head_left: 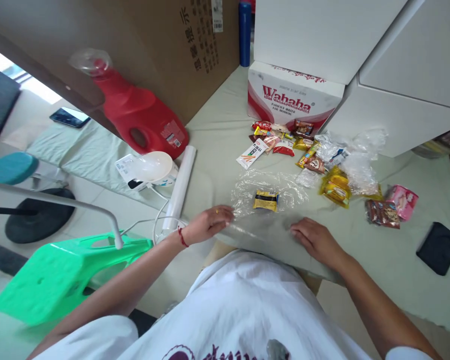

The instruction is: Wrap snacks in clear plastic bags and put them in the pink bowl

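Note:
A sheet of clear plastic film (290,196), perhaps a bag laid flat, spreads over the cloth in front of me. On its middle lies a small yellow snack packet (265,200) with a dark band. My left hand (209,223), wearing a ring and a red bracelet, closes its fingers on the film's near left edge. At the near right edge, my right hand (318,241) has its fingers curled together on the film. The exact grip of the right fingertips is hard to see. Neither hand touches the packet.
Beyond the film are a white snack packet (252,153), several mixed snacks, crumpled clear plastic (363,165) and a Wahaha carton (293,97). To the left stand a red detergent jug (144,112), a white roll (180,187) and a green stool (56,272). A black pouch (438,248) lies right.

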A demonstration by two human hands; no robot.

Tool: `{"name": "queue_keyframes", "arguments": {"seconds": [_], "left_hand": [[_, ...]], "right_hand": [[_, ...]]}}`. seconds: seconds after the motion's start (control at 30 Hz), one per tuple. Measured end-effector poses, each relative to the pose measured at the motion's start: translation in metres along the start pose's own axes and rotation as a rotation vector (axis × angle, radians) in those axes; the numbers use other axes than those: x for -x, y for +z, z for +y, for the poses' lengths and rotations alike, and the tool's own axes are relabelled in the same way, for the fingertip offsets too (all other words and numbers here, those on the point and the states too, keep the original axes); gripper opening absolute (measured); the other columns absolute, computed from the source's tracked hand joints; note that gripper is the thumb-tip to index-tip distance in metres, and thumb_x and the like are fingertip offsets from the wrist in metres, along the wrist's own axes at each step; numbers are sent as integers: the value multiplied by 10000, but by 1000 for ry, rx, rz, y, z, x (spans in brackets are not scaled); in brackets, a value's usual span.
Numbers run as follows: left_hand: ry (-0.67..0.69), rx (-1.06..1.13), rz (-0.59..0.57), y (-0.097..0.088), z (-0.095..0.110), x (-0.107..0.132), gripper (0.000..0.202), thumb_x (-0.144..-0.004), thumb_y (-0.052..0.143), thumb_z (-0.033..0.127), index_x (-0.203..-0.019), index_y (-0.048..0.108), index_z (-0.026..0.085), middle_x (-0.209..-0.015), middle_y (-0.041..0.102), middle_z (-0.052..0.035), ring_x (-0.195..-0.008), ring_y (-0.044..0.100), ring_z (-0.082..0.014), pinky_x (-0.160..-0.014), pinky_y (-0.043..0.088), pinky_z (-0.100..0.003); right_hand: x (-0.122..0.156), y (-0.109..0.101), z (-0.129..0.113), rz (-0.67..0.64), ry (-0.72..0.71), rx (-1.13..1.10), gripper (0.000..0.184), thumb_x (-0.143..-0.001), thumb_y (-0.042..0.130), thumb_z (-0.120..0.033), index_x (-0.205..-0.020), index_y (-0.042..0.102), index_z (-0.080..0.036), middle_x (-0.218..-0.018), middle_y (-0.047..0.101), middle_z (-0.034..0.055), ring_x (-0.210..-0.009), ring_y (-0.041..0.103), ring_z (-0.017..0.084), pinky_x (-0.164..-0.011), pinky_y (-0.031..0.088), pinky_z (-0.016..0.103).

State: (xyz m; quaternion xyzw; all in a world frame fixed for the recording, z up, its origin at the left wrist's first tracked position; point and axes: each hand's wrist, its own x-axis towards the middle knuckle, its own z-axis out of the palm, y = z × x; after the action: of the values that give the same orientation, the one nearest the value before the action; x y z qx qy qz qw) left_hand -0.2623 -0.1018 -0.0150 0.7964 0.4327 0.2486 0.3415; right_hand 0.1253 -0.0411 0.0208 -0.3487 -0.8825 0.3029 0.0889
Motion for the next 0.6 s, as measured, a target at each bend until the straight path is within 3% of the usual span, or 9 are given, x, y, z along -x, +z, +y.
{"name": "queue_keyframes", "arguments": {"seconds": [0.17, 0.27, 0.4, 0.5, 0.6], "left_hand": [[-191, -8, 176, -27, -11, -46, 368, -993, 479, 463, -926, 714, 188, -1002, 748, -101, -958, 697, -206, -919, 560, -343], [-331, -89, 224, -28, -31, -75, 329, -927, 509, 426, -900, 716, 171, -912, 737, -73, -873, 671, -206, -866, 556, -351], [-444, -242, 321, -24, -53, -95, 203, -803, 620, 326, -899, 719, 178, -825, 688, -62, -833, 626, -228, -887, 545, -407], [-532, -364, 532, -30, -53, -92, 238, -812, 615, 278, -989, 728, 166, -962, 676, -108, -971, 613, -274, -960, 518, -461], [-560, -460, 771, -36, -28, -85, 277, -906, 505, 242, -1043, 732, 163, -1034, 654, -130, -1066, 585, -294, -999, 484, -480]], "right_hand": [[-51, -42, 14, 54, 89, -17, 300, -1017, 442, -385, -1002, 690, -216, -917, 737, 58, -827, 666, 201, -761, 491, 304], [-75, -47, 30, 15, 270, 58, 282, -985, 453, -348, -1016, 694, -205, -837, 736, 37, -721, 652, 189, -670, 451, 273], [-86, -44, 43, -64, 454, 380, 276, -959, 493, -291, -1092, 716, -199, -919, 752, 92, -809, 674, 240, -663, 427, 292], [-92, -50, 42, 25, 395, 590, 300, -972, 503, -306, -1135, 720, -178, -1069, 726, 160, -1005, 643, 312, -732, 455, 342], [-117, -59, 37, 132, 238, 618, 345, -1008, 464, -321, -1191, 707, -160, -1172, 692, 174, -1137, 569, 335, -864, 466, 391]]}}
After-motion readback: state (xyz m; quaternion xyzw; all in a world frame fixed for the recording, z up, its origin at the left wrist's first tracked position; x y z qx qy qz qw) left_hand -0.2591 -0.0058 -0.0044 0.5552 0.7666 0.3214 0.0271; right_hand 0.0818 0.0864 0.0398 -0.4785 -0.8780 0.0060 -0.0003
